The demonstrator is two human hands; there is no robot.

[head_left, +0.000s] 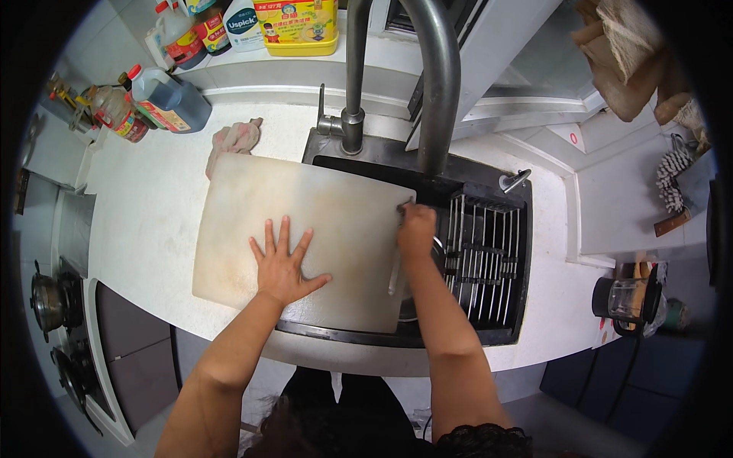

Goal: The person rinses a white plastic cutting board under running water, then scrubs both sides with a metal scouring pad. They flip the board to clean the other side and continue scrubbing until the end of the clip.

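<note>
A large pale cutting board (336, 229), stained brownish in places, lies across the left part of the dark sink (305, 330) and over the white counter. My left hand (285, 267) rests flat near the board's middle, fingers spread. At the board's right edge, above its handle slot, my right hand (417, 229) is closed. A small dark bit (406, 204) shows beside its fingers, too little to name. Beyond the board's far left corner lies a crumpled pinkish cloth (235, 139). Part of the sink basin is hidden under the board.
A metal drying rack (489, 259) spans the sink's right side. Over the far edge arches a tall grey faucet (443, 91). A blue-capped jug of dark liquid (172, 103) stands at the back left. A blender (628, 298) sits far right, pots (52, 299) far left.
</note>
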